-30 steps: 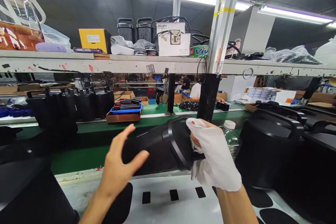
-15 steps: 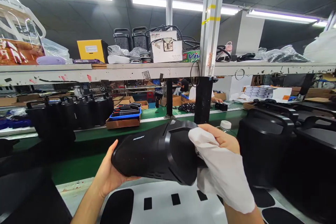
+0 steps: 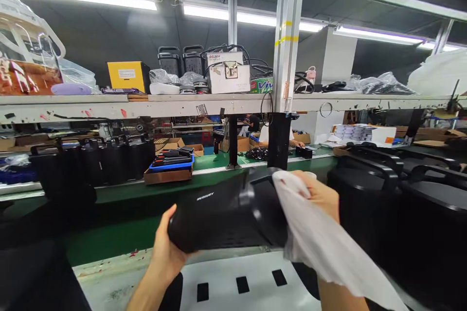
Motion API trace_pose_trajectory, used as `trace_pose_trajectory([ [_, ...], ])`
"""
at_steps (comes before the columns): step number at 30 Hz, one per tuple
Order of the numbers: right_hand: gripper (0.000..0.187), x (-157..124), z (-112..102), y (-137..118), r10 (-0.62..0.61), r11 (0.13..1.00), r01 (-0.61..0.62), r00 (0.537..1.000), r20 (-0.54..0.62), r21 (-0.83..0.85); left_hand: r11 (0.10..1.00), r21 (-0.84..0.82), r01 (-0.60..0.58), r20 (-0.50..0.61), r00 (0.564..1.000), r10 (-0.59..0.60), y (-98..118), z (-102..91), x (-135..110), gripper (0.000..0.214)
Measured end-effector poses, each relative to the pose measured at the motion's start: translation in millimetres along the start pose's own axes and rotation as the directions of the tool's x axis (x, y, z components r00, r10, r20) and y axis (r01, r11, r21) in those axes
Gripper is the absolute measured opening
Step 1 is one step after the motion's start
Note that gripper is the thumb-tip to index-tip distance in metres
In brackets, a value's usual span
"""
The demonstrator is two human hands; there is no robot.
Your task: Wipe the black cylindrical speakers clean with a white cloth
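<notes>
In the head view, the black MERKURY unit (image 3: pixel 222 221) is above the white sheet (image 3: pixel 221 272), between both hands; its long axis runs left to right, the right end slightly higher; the left hand (image 3: pixel 166 252) cups the left end, thumb up, palm beneath; the right hand (image 3: pixel 323 199), knuckles up, pinches a white cloth (image 3: pixel 324 240) against the right end; its grip beneath is hidden.
</notes>
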State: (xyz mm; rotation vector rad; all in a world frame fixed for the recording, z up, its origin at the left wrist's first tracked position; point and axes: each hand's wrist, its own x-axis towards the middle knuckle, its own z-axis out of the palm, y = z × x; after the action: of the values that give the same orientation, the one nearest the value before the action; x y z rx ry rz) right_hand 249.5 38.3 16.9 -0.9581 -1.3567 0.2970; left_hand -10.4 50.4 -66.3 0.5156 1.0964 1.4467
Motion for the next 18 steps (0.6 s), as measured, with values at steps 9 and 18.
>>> trace_pose_trajectory([
  [9, 0.013, -16, 31, -19, -0.119, 0.991, 0.133, 0.940, 0.320, -0.022, 0.478, 0.478, -0.737, 0.648, 0.663, 0.374, -8, 2.1, -29, 0.130],
  [18, 0.031, 7, 12, 0, 0.209, 0.964, -0.188, 0.973, -0.101, 0.188, 0.574, 0.406, -0.711, 0.570, 0.688, 0.448, 3, 5.4, -26, 0.124],
])
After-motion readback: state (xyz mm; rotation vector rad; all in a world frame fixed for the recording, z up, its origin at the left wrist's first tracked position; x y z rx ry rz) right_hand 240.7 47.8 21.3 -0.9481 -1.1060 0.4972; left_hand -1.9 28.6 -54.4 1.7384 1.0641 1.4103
